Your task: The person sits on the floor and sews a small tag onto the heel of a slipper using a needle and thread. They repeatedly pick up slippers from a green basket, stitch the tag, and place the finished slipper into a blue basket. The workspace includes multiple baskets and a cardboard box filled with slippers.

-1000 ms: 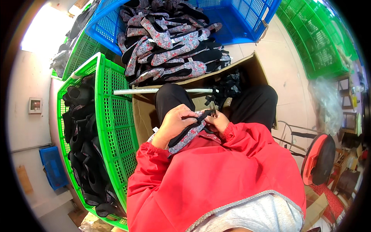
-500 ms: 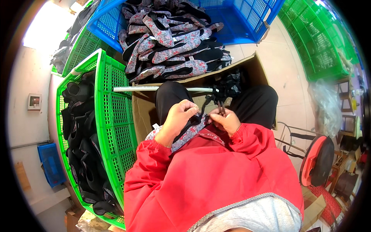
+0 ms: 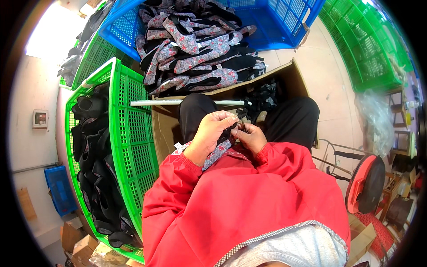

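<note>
The left hand point(image 3: 208, 137) is gripping a floral cloth shoe point(image 3: 217, 153) by its black edge, low against the red garment point(image 3: 249, 191), while the right hand point(image 3: 251, 137) is pinching a slim dark thing point(image 3: 243, 120), too small to make out. The shoe is looking light, soft and floppy, hardly fragile or slippery; that black edge is offering probably the surest hold.

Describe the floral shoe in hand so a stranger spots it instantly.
Start at the big red smock, then go up to the left hand and right hand. The floral shoe there, partly covered, is the only one held; its lookalikes lie in a heap.
</note>
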The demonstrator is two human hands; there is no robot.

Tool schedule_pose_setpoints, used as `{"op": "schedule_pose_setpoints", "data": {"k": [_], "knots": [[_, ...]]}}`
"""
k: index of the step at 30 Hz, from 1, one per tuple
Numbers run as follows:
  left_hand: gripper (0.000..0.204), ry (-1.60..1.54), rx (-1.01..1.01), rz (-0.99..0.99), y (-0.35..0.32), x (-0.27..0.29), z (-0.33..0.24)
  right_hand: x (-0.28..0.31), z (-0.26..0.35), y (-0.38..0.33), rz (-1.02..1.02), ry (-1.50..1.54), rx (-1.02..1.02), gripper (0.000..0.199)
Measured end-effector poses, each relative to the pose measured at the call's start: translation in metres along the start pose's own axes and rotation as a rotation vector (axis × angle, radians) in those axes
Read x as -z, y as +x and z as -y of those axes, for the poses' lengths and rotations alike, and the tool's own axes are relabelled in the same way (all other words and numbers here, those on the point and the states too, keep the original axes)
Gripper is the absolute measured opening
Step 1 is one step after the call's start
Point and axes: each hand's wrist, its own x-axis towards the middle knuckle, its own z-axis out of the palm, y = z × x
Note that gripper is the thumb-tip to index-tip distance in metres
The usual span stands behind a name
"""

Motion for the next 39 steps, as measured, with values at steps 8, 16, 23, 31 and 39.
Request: {"op": "schedule_pose_setpoints", "data": {"k": [8,16,23,31,39], "knots": [[0.015,0.072,-0.058,-0.061,0.003,-0.006,0.002,-0.007,-0.005,0.001,-0.052,0.074,0.035,0.018],[0.027,0.105,-0.044,-0.171,0.003,0.003,0.002,-0.012,-0.008,0.001,-0.156,0.21,-0.057,0.016],[0.014,0.22,-0.046,-0.25,-0.003,0.025,0.002,-0.003,-0.019,0.002,-0.102,0.301,-0.052,0.012],[0.023,0.519,-0.086,-0.206,-0.023,0.037,-0.005,-0.003,-0.026,0.004,-0.124,0.316,-0.032,0.016],[0.005,1.11,-0.54,-0.257,-0.029,0.019,-0.002,0.002,-0.023,0.003,-0.13,0.287,-0.055,0.017]]}}
